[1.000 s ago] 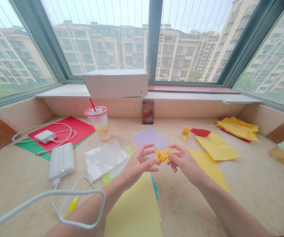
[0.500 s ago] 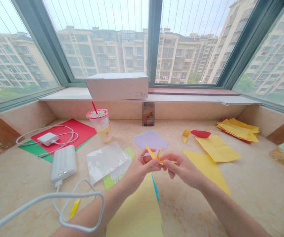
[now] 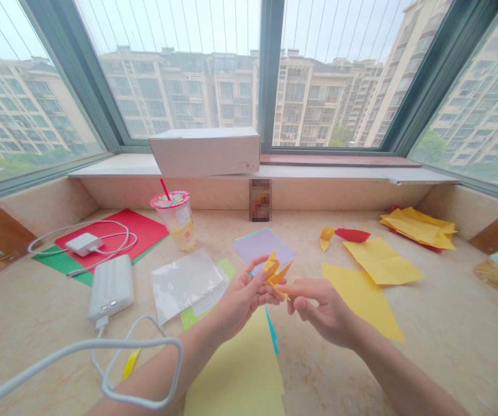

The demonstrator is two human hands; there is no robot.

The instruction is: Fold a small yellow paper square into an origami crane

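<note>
A small folded orange paper figure (image 3: 275, 271) is held above the stone sill between both hands. My left hand (image 3: 242, 300) pinches its left side with thumb and fingertips. My right hand (image 3: 322, 309) touches its lower tip with the fingertips, the fingers curled together. Under the hands lie a pale yellow sheet (image 3: 240, 370) and the edge of a blue sheet (image 3: 271, 329). A lilac sheet (image 3: 263, 244) lies just beyond the figure.
A lidded drink cup with a red straw (image 3: 175, 219), a white power bank (image 3: 111, 286) with its cable (image 3: 101, 346), a charger on red paper (image 3: 85, 242) and a clear sleeve (image 3: 186, 280) lie left. Yellow sheets (image 3: 370, 271), a red scrap (image 3: 352, 234), a white box (image 3: 205, 151).
The paper figure has turned upright in my left hand. My right hand has slipped lower, from pinching its right side to touching its bottom tip.
</note>
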